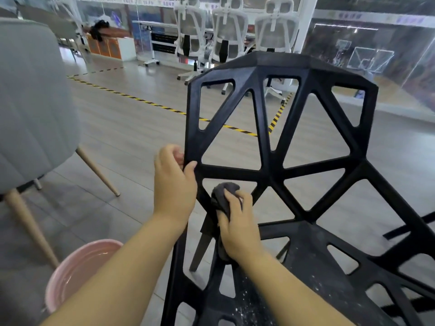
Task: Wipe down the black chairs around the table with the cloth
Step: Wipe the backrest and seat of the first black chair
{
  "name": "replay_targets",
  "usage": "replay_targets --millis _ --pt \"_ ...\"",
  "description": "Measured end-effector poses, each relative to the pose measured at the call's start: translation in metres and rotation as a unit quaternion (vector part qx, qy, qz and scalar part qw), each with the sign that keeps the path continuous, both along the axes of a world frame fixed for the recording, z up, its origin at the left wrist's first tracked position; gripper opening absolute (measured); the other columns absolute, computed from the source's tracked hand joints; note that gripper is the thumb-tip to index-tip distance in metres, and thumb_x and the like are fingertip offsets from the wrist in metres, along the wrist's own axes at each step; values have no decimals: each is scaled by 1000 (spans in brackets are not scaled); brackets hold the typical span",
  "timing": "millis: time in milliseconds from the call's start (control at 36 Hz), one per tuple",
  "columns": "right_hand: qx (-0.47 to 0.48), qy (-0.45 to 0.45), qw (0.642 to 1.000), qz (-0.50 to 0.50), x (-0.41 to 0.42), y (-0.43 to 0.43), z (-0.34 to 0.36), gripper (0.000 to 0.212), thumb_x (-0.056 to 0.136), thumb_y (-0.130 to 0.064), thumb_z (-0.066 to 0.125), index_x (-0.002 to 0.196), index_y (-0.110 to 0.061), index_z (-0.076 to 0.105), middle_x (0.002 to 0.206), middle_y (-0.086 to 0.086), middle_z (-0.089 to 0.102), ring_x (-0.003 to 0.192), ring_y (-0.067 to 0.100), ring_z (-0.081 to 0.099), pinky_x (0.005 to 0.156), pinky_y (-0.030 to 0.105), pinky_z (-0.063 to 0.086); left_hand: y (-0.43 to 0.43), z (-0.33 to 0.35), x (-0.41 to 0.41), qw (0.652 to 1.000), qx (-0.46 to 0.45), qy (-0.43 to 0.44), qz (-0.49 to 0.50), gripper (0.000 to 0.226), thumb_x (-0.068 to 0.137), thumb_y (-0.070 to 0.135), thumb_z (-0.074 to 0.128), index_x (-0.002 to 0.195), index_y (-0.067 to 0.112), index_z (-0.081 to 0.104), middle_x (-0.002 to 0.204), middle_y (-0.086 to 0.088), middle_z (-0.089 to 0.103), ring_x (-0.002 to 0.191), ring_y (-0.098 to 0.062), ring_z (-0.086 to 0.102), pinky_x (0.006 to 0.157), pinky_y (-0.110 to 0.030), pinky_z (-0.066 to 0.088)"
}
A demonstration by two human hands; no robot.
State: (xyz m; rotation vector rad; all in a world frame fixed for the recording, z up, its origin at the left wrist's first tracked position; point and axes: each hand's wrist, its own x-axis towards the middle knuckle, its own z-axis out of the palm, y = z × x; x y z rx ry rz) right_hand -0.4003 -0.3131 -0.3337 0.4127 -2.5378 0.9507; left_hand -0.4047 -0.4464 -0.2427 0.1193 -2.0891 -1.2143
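Black chair (270, 170) fills centre and right, its lattice back upright; the seat shows white specks. Grey chair (33, 102) stands at left, with a pink basin (77, 267) on the floor beside it. Left hand (174, 182) grips the back's left edge, fingers curled round the frame. Right hand (237, 227) clutches the cloth (223, 191), pressed on a strut at the back's lower left corner. Step in hand: wiping the back's struts. The next move is probably the speckled seat, which calls for firmer passes.
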Motion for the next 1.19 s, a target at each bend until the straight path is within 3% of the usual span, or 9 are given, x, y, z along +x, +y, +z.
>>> replay_targets --millis 139,250,528,722,806,889,1056,1111,1194 --pt "-32 111 993 31 -10 -18 15 44 89 -27 46 130 -13 44 127 5 34 100 23 51 73 25 47 -5 -4 -2 999 -34 16 19 18 96 10 50 112 10 58 102 6 51 94 -10 51 84 -23 43" --pt "34 122 987 99 -1 -13 -1 47 88 -21 43 134 -12 38 127 9 35 97 36 58 74 40 55 -8 -8 -4 998 -52 26 23 16 95 9 51 109 6 60 101 5 49 93 -8 49 80 -17 38" --pt "213 27 974 69 7 44 -35 51 77 -17 51 128 -18 52 125 9 39 84 35 60 46 41 53 -8 -10 -5 998 -63 17 19 10 95 7 50 101 5 59 101 -1 52 87 -2 43 74 -4 33" --pt "270 -41 960 64 9 43 -18 47 93 -21 48 140 -22 44 141 3 29 107 30 45 72 40 50 -2 -5 0 988 -151 24 24 18 87 3 61 104 4 56 103 -12 47 92 -27 49 79 -30 40" --pt "295 -45 952 74 11 49 -22 51 80 -17 64 130 -17 54 133 10 41 94 35 53 52 36 46 2 -4 -3 936 -347 54 13 24 73 -2 70 95 3 60 98 -16 53 86 -36 51 78 -32 30" --pt "356 24 930 85 2 66 -19 61 56 -15 80 115 -15 65 119 12 45 69 33 57 39 32 43 7 -9 -8 868 -495 8 -24 41 64 2 76 101 3 59 102 -15 57 92 -33 50 83 -37 41" --pt "259 88 961 -40 -46 111 10 58 64 2 74 120 -5 61 124 22 40 77 44 56 54 44 53 12 -8 -5 743 -667 -50 16 46 82 17 48 125 1 54 109 -10 60 102 -29 55 105 -38 36" --pt "186 71 975 -98 -54 114 20 51 77 0 66 126 -8 57 135 21 39 99 44 53 72 49 54 15 -4 -1 725 -683 -93 17 59 82 12 19 136 1 39 121 -11 52 112 -30 47 108 -38 29" --pt "115 70 980 -149 -53 104 20 49 80 0 66 128 -6 57 137 22 39 106 41 52 81 44 52 20 -2 -2 732 -671 -120 -2 61 83 10 12 142 1 20 134 -13 37 124 -32 33 113 -39 17"
